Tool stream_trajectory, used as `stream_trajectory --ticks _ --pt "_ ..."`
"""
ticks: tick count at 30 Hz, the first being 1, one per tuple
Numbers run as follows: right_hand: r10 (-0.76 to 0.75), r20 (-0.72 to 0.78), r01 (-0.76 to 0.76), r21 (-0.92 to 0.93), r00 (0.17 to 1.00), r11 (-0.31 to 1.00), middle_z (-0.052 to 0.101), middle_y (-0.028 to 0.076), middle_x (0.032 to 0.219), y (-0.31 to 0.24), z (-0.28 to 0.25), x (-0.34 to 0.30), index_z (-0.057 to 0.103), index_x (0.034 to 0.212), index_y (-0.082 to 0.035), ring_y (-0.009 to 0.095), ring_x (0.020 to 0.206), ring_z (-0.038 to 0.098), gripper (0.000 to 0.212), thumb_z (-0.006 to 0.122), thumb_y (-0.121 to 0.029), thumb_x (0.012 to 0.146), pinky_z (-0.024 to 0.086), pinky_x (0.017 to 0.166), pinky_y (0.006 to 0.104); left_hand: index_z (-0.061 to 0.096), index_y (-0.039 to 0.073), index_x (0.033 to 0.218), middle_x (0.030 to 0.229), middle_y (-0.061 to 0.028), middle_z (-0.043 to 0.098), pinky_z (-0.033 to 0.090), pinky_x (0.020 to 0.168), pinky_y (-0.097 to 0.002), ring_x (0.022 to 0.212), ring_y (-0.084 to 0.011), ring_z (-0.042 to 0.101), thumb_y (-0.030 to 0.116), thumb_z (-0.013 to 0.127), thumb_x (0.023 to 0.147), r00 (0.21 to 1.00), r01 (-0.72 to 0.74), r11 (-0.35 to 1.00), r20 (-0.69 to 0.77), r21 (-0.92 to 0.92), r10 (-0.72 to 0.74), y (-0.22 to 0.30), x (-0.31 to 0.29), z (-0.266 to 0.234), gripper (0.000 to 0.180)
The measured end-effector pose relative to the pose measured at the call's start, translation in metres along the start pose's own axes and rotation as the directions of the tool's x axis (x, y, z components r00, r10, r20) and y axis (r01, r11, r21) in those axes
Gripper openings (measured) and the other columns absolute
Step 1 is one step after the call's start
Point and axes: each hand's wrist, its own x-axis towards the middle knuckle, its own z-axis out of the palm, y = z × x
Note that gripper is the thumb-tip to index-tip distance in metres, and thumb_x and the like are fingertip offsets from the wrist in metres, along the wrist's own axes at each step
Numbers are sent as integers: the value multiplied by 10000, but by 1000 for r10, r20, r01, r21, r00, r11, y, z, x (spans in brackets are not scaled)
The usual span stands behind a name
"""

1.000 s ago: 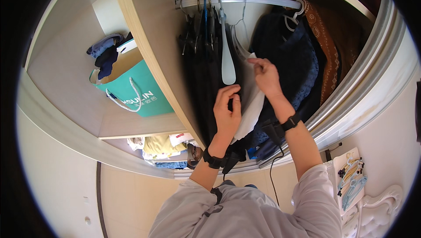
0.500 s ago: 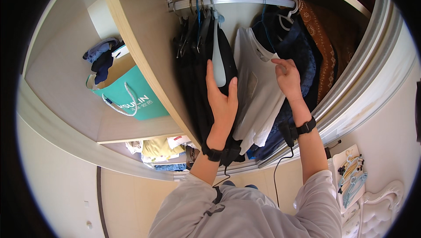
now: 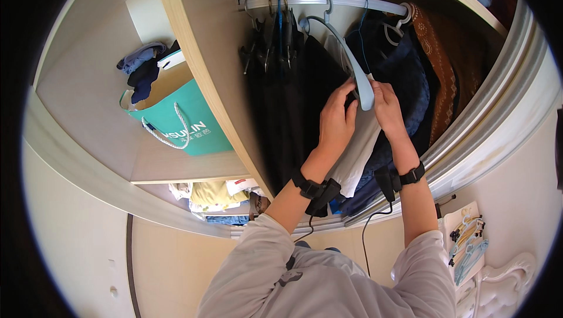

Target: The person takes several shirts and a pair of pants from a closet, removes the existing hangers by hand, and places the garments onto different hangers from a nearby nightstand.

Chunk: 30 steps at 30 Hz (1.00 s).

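A light blue-grey clothes hanger (image 3: 359, 70) is hooked on the rail, its near arm swung toward me between my hands. My left hand (image 3: 339, 116) is curled at the left of the hanger's end, its fingertips closed on what appears to be the white shirt, partly hidden. At the right of the hanger tip, my right hand (image 3: 389, 110) pinches the white shirt (image 3: 352, 157) near its upper edge. The shirt hangs below and behind both hands. Black garments (image 3: 281, 118) hang close by on the left.
A metal rail (image 3: 299, 0) carries several hangers. Dark blue clothing (image 3: 413, 77) and a brown patterned garment (image 3: 437, 66) hang at the right. Beyond a wooden divider (image 3: 202, 66) stands a teal paper bag (image 3: 187, 113). Spare hangers (image 3: 469, 247) are at the lower right.
The hanger's near arm has swung right, toward the white shirt. My left hand has moved right from beside the black garments and closed; my right hand stays at the shirt.
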Motion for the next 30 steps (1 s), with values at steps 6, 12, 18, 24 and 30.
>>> stream_trajectory --ticks 6,12,18,24,30 --pt "-38 -14 38 -13 999 999 597 180 1046 -12 2 -6 609 1168 -6 324 1020 567 435 410 -354 998 420 920 360 572 7 1151 1289 -182 530 437 977 -372 1203 -312 509 -9 574 845 957 -219 943 -134 250 258 21 -24 -46 307" --pt "-62 51 70 -150 997 986 580 164 1083 -19 9 -11 555 1250 -54 322 1017 567 367 571 -170 902 444 895 344 516 7 1272 1413 -192 392 363 1045 -410 1302 -354 395 30 584 836 1000 18 977 -27 211 -12 23 -35 -54 442" --pt "-77 81 89 -161 994 983 568 162 1100 -10 7 -10 521 1281 -96 331 1011 576 475 595 -18 818 452 899 348 522 -4 1241 1371 -200 438 387 1011 -395 1240 -344 464 36 572 852 988 -119 951 -66 285 143 13 -33 -59 395" --pt "-247 -15 248 71 969 966 598 182 1092 -29 27 -16 587 1162 -29 358 1039 577 523 397 170 717 450 900 342 515 -14 1215 1267 -192 492 403 983 -378 1152 -335 508 37 590 852 992 -102 971 -45 218 114 11 -47 -49 375" --pt "-165 88 137 258 982 956 602 190 1008 -48 51 -29 507 1261 -47 336 957 600 577 562 60 696 492 815 381 488 -11 1221 1180 -158 497 407 967 -345 1107 -262 514 14 605 837 995 -11 991 -96 130 24 -14 -61 -22 403"
